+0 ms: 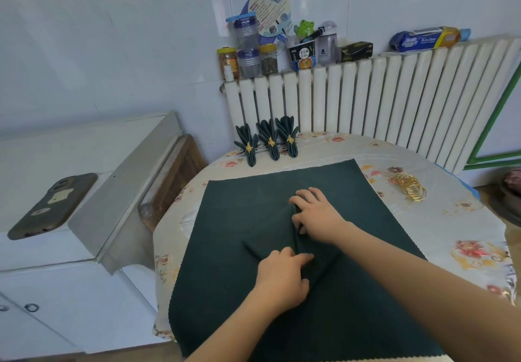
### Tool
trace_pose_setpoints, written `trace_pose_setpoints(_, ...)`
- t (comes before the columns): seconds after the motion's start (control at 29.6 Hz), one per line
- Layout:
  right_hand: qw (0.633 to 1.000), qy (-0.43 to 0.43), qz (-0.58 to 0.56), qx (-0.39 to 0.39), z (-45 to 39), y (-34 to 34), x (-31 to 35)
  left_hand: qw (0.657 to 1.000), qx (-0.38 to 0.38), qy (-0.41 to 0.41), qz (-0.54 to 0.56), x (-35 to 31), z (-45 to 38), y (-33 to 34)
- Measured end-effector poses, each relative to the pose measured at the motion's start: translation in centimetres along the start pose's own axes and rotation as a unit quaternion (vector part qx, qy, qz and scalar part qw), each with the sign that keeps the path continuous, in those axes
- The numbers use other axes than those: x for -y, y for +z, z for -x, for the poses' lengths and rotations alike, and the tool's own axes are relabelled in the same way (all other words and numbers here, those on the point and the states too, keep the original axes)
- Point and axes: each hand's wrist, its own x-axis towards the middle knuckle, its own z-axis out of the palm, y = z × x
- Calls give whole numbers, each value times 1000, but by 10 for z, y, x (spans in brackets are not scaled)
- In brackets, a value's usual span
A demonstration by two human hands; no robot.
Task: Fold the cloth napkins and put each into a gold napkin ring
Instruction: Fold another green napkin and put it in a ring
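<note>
On the floral table, my left hand and right hand pinch folds of the dark green napkin; three ringed napkins stand behind, loose gold rings right.

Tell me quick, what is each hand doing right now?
Left hand: pinches a fold of the dark green napkin.
Right hand: grips a gathered fold of the same napkin.

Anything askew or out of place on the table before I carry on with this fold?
Nothing damaged or spilled. The three finished napkins lean in a neat row at the far edge, and the spare gold rings sit in a loose heap at the right. Both hands are gathering the dark green cloth at its centre.
</note>
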Motion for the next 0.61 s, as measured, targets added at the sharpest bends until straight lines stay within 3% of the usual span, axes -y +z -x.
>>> trace_pose_setpoints(0.2, 981, 125, -124, -85, 7, 20, -1, 999, 31, 4, -17, 3, -11, -6)
trace_pose_setpoints(0.41, 978, 159, -132, 23, 15, 49, 2, 999, 31, 2, -15, 8, -19, -4)
trace_pose_setpoints(0.61, 970, 184, -141, 70, 10, 52, 3, 999, 38, 6, -22, 11, -22, -3)
